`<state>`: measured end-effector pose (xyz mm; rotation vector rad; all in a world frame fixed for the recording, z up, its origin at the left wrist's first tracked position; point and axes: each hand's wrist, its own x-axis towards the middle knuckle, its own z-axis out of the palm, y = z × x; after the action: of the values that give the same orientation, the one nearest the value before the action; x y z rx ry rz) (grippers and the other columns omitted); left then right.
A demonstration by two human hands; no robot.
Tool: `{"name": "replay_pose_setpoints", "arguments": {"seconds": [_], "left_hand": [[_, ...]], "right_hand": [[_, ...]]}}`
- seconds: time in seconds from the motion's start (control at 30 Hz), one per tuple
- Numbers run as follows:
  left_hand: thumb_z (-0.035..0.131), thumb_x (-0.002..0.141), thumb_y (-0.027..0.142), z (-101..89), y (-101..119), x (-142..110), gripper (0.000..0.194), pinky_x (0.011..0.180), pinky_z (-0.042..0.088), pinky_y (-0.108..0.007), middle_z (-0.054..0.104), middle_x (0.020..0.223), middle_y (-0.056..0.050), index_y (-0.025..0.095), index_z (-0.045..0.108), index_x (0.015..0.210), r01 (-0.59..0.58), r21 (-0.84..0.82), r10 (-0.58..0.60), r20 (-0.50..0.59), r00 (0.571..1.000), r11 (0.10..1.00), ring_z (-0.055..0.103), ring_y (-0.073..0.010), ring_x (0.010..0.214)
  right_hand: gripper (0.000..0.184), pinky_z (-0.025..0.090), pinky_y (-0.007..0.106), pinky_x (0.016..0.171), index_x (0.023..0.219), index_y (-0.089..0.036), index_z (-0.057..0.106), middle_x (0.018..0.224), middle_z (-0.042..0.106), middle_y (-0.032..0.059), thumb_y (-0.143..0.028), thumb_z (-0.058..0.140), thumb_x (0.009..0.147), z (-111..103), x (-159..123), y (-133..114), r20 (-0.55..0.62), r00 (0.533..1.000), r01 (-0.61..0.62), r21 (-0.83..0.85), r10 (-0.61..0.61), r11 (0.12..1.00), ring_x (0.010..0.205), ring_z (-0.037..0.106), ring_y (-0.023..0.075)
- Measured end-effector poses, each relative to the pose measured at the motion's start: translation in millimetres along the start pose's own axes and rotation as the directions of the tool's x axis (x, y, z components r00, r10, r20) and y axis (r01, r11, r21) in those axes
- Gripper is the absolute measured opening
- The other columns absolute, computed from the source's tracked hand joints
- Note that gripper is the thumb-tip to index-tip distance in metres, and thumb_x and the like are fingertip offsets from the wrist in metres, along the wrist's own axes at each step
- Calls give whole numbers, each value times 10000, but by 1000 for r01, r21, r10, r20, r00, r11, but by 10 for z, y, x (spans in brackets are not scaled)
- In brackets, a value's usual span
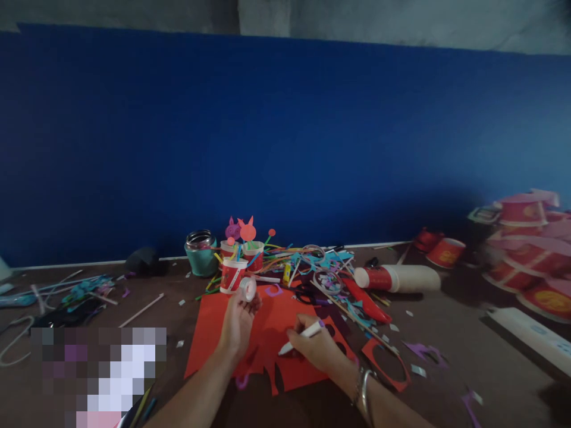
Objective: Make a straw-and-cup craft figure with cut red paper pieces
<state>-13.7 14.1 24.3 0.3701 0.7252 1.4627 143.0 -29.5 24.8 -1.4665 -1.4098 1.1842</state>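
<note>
Deep blue paint covers the wall [285, 137] behind a brown table [446, 324]. Near its far edge, a red-and-white paper cup [232, 278] holds thin coloured sticks, yellow and blue among them; more cups stand just behind, with an orange paper head [248, 230] and a purple paper head [232, 230] rising above them. To their left sits a teal jar [200, 258], its metal-rimmed mouth uncovered; its contents are too dim to tell. Nested cups [397, 278] lie on their side to the right, near a tilted red cup [446, 253]. Farther right are blurred red containers [526, 252] with pink paper. Marks on the cups are too small to read.

Red paper [212, 324] lies flat before the person, its near edge cut into. Above its far part, the left hand's [238, 324] grip is closed around a white round object [244, 290]. The right hand [314, 348] grips a white marker [301, 340], purple at one end, its tip at the paper; contact cannot be told. Brown surface shows between the paper's left edge and a pale stick [141, 310], and between a red cutout [398, 380] and a white power strip [526, 336].
</note>
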Motion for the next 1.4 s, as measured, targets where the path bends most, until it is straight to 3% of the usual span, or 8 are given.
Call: {"name": "replay_pose_setpoints", "arguments": {"seconds": [0.37,0.8,1.2,1.4], "left_hand": [[520,771,271,6,4,-12,199,680,478,-276,640,703,-64,109,629,811,-10,-5,10,10,1000,1000,591,-149,667],[551,745,255,31,13,-24,173,667,479,-263,643,702,-60,114,631,803,2,-22,-2,-1,1000,1000,595,-146,660],[563,732,268,0,-5,2,177,665,486,-268,642,703,-55,122,632,804,1,-27,-1,12,1000,1000,600,-146,662],[568,728,268,18,3,-13,173,668,485,-268,646,703,-57,120,630,793,3,-27,-3,3,1000,1000,599,-147,661]], "right_hand": [[176,286,155,342,537,-208,379,365,427,-97,-241,506,654,27,18,112,25,1000,-4,-1,4,1000,349,441,71],[203,332,185,400,548,-205,394,412,479,-75,-276,535,676,30,13,30,23,999,26,33,-27,999,411,490,97],[224,358,203,422,542,-203,408,421,505,-59,-300,542,693,46,44,48,-58,997,59,12,-58,998,443,523,116],[242,344,209,441,530,-201,412,452,510,-49,-313,539,703,26,56,52,-96,991,88,-60,-93,994,449,474,103]]}}
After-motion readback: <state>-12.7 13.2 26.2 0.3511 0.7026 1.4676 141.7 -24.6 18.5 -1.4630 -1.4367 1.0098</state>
